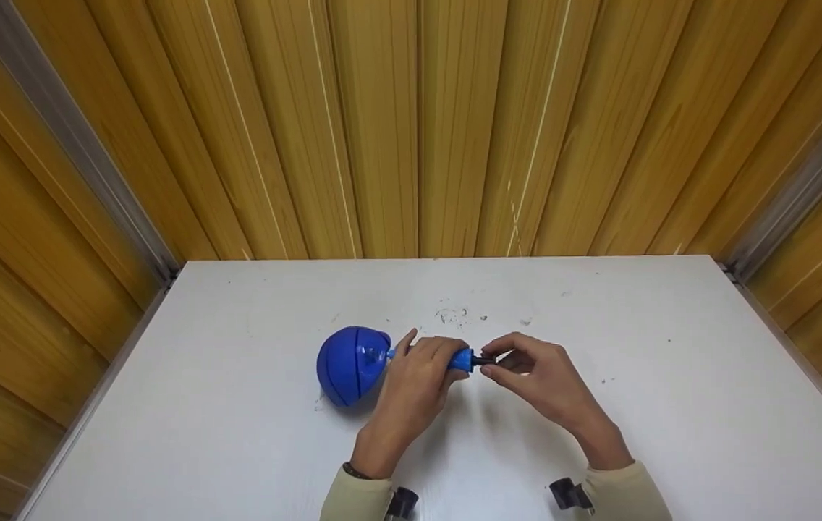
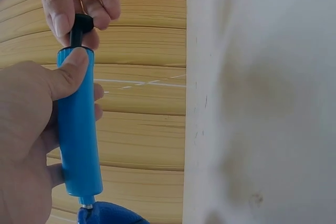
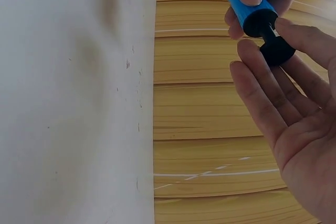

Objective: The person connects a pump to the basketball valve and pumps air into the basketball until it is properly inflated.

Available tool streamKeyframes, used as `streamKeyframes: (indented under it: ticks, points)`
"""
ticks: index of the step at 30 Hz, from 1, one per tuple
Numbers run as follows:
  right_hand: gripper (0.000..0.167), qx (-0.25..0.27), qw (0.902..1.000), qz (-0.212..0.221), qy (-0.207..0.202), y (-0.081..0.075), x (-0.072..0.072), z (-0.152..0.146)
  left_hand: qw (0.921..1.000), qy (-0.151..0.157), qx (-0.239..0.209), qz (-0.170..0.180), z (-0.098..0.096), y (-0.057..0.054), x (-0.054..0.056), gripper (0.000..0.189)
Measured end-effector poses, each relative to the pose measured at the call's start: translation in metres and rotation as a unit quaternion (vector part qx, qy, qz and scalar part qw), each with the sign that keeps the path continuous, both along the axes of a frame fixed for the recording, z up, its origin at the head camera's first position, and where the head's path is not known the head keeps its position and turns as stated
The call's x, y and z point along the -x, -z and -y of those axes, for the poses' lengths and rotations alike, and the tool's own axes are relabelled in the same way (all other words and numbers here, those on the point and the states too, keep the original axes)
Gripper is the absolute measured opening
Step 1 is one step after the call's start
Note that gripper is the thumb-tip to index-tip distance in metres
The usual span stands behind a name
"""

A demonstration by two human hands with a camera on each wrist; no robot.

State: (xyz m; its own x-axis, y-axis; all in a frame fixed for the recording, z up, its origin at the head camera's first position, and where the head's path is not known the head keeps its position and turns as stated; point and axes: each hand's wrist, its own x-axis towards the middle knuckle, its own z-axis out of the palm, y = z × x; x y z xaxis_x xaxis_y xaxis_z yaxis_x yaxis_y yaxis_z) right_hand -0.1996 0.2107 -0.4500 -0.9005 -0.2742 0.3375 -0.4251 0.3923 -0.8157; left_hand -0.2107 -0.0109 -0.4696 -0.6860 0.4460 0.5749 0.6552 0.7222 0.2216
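A dark blue ball [image 1: 344, 367], its side looking caved in near the nozzle, is left of both hands in the head view. The nozzle of a light blue hand pump [image 2: 80, 140] meets it. My left hand [image 1: 414, 383] wraps round the pump's barrel, thumb along its upper end in the left wrist view. With thumb and fingertips, my right hand [image 1: 545, 376] pinches the black plunger handle [image 3: 277, 52]. A short length of black rod shows between handle and barrel.
Beneath the hands is a white table [image 1: 237, 434] with small dark scuffs. Yellow wood-patterned panels [image 1: 447, 130] rise behind it and at both sides, with grey metal strips at the corners. Each sleeve has a black camera [image 1: 566, 493] near the cuff.
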Motion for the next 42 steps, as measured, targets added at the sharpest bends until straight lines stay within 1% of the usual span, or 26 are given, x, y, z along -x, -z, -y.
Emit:
streamKeyframes:
  ticks: [5,9,11,14,17,20,22,26,29,32,37,42]
  points:
    - [0.019,-0.010,0.9999,-0.005,-0.006,-0.001,0.000,-0.007,0.9999,0.009,-0.001,-0.009,-0.003,0.002,-0.001,0.034]
    - [0.017,-0.020,0.9998,0.006,-0.003,-0.004,0.000,-0.018,0.9998,0.013,-0.010,-0.006,-0.003,0.005,0.001,0.034]
    - [0.017,-0.025,0.9996,0.015,0.007,-0.007,0.000,-0.026,0.9998,0.008,-0.019,-0.002,-0.001,0.006,0.003,0.034]
    - [0.018,-0.028,0.9985,0.028,0.037,-0.012,-0.003,-0.041,0.9995,-0.002,-0.032,0.000,0.004,0.007,0.006,0.034]
    - [0.019,-0.025,0.9968,0.041,0.063,-0.016,-0.005,-0.056,0.9993,-0.002,-0.038,0.000,0.007,0.007,0.008,0.035]
    - [0.021,-0.014,0.9961,0.053,0.070,-0.018,-0.008,-0.067,0.9991,0.000,-0.041,0.007,0.007,0.007,0.008,0.035]
    - [0.025,0.003,0.9961,0.063,0.062,-0.020,-0.009,-0.070,0.9989,0.004,-0.045,0.012,0.008,0.007,0.007,0.035]
    - [0.031,0.033,0.9956,0.072,0.051,-0.023,-0.011,-0.072,0.9982,0.007,-0.060,0.005,0.010,0.006,0.008,0.034]
    - [0.030,0.039,0.9960,0.066,0.045,-0.025,-0.011,-0.073,0.9978,0.010,-0.066,-0.003,0.010,0.005,0.008,0.033]
    - [0.028,0.048,0.9963,0.059,0.040,-0.025,-0.011,-0.071,0.9974,0.014,-0.070,-0.002,0.009,0.004,0.006,0.034]
    - [0.027,0.064,0.9961,0.053,0.029,-0.023,-0.009,-0.062,0.9969,0.021,-0.075,0.005,0.006,0.003,0.004,0.034]
    - [0.026,0.072,0.9954,0.060,0.016,-0.020,-0.005,-0.047,0.9966,0.028,-0.077,-0.002,0.005,0.003,0.003,0.034]
